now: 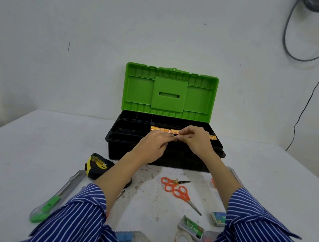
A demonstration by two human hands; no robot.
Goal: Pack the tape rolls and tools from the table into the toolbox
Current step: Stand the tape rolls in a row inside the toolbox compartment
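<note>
Over the black tray of the toolbox [162, 153], both hands meet at a long, thin strip with orange and yellow print [163, 130] that lies across the tray's right-hand compartments. The left hand [152, 146] has its fingers curled toward the strip's near edge, and the right hand [195, 140] pinches the strip between thumb and fingertips, so each grip is closed on it (what the strip is exactly, I cannot tell). Its far end shows again past the right hand, near the tray's right wall. The green lid [169, 92] stands upright behind the tray, against the white wall.

The remaining things lie on the white surface [21, 144] in front of the toolbox. A yellow and black tape measure [97, 166] sits just left of the left forearm. A green and grey utility knife [55, 196] lies diagonally further left. Two pairs of orange-handled scissors [176, 189] lie between the forearms, their handles touching. Near the bottom edge, a clear tape roll [183, 241] rests against a small green box [190, 227], and a second small box [218, 218] lies beside the right sleeve. A clear tape dispenser with a blue part [133, 240] sits by the left sleeve. Both sleeves are blue with white stripes.
</note>
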